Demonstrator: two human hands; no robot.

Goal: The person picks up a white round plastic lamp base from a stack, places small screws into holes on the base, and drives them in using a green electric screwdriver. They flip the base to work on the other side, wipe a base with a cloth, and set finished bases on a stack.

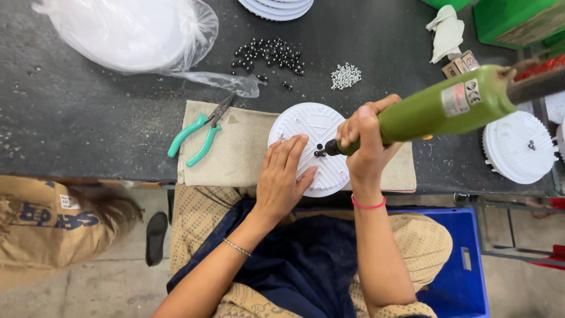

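Fingers [359,126] of the right hand [368,141] clench the green driver [441,106] — left hand [282,174] lies flat, open, on the white disc [315,126].

Green-handled pliers [200,136] on the beige cloth [235,153]. At 12 o'clock, black beads [269,54]; silver screws [345,76] just beside. Plastic bag [132,34] at 10 o'clock; blue crate [459,265] at 5.
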